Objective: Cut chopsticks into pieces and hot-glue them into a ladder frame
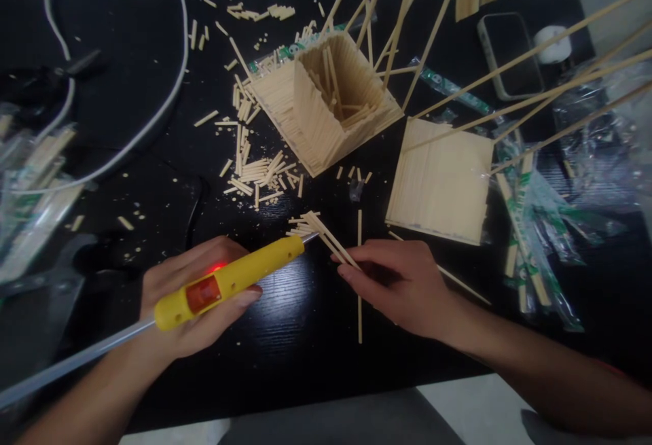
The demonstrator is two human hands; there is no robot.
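Note:
My left hand (198, 295) is wrapped around a yellow pen-shaped hot glue gun (265, 270). A long translucent glue stick (76, 360) runs out of its back end, and a red light glows on its side. Its metal tip meets two thin wooden sticks (329, 238) that my right hand (402, 282) pinches between thumb and fingers. Just behind the tip lie short stick pieces (300, 227); whether they touch the held sticks I cannot tell. A single loose stick (360, 323) passes beneath my right fingertips on the table.
Beyond my hands stands a box built of sticks (316, 119) on a square base. Right of it lies a flat stick panel (443, 180). Cut pieces (255, 173) are scattered left. A phone (512, 54), plastic wrappers (545, 227) and a white cable (180, 71) surround the work.

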